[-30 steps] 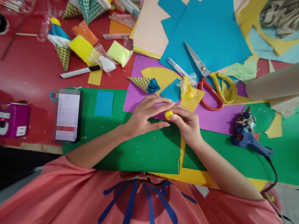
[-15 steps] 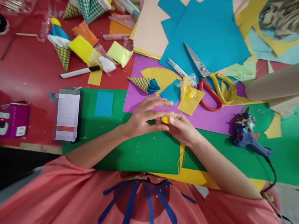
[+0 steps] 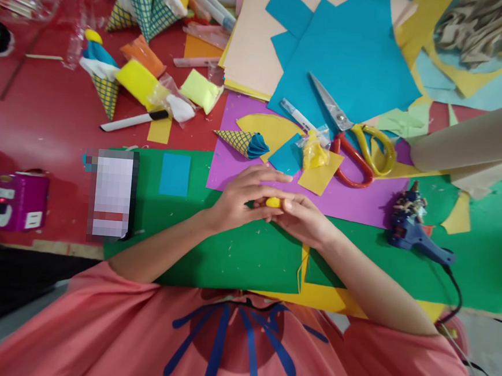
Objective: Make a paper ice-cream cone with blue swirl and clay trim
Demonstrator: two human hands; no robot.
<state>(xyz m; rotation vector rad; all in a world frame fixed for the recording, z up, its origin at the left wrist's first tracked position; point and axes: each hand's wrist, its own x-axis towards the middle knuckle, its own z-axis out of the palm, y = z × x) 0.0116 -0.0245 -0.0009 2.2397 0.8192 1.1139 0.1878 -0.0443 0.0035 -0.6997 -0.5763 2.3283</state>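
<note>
Right hand [image 3: 305,215] nearest, gripping the yellow lump [image 3: 272,202], thumb at its right end, long axis crosswise above the green sheet [image 3: 211,254]; left hand [image 3: 238,194] arches loosely around it, fingers spread.

Lump [image 3: 273,202] sitting between left hand [image 3: 241,197] and right hand [image 3: 307,218]; cone [image 3: 236,141] lying behind left, scissors [image 3: 343,123] farther right (blades [image 3: 328,101] overlying sheet [image 3: 366,52]). Glue gun [image 3: 415,235] lying right of both hands, roll [image 3: 476,133] resting behind it.
</note>
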